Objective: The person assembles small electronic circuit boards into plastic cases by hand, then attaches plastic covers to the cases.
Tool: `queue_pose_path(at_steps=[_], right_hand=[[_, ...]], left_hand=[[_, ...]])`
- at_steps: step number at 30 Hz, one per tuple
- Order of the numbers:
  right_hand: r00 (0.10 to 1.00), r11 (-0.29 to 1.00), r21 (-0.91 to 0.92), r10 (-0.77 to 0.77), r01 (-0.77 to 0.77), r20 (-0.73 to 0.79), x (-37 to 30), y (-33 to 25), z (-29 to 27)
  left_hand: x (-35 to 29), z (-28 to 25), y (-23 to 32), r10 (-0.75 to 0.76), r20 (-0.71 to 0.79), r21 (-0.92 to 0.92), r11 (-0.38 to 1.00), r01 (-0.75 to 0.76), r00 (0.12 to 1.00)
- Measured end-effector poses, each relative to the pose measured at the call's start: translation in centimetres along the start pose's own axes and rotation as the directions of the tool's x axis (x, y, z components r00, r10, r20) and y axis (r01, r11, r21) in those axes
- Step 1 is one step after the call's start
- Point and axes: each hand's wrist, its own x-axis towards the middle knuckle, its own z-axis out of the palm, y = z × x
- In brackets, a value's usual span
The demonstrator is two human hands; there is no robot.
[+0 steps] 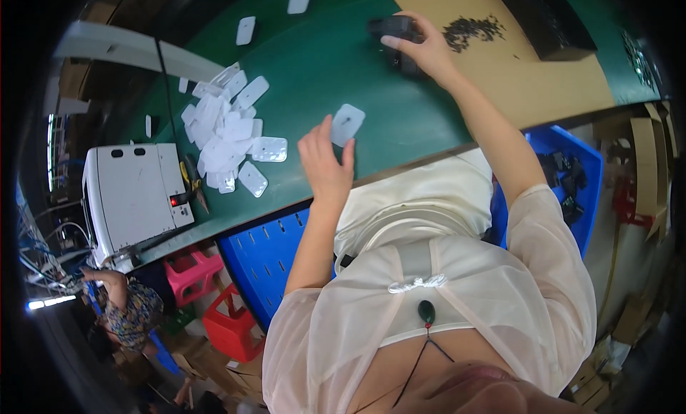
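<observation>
One white plate between left fingertips

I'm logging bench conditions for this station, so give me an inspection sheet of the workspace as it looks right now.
Surface: green bench top, with a brown cardboard sheet at its right end.
Job's things: one white flat plate held up; a black device on the bench.
Clutter: pile of white plates, two strays farther back; small dark screws on the cardboard.
Grippers: left hand pinches the white plate; right hand rests on the black device.
Cables: black cord running to a white machine.
Surroundings: blue bins, red and pink stools, another person lower left.
</observation>
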Motion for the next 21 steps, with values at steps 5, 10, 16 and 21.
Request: queue_pose_path(at_steps=[5, 10, 16, 21], right_hand=[[0.983, 0.838, -0.515, -0.137, 0.181, 0.123, 1.0, -2.3, 0.6], [0.982, 0.986, 0.158, -0.081, 0.054, 0.169, -0.7, -6.3, -0.1], [0.878, 0.916, -0.296, -0.108, 0.270, 0.467, -6.6, -9.5, -1.2], [0.896, 0.869, -0.396, -0.109, 0.296, 0.431, -9.2, -8.2, -1.6]], left_hand=[[-0.3, -0.1, 0.2, -0.062, -0.037, -0.048, 0.997, 0.060, 0.997], [-0.2, -0.1, 0.1, -0.078, -0.033, -0.071, 0.995, 0.076, 0.996], [-0.3, -0.6, -0.4, -0.076, -0.028, -0.159, 0.985, 0.070, 0.997], [-0.9, -1.2, -1.1, -0.058, 0.030, -0.249, 0.967, 0.064, 0.998]])
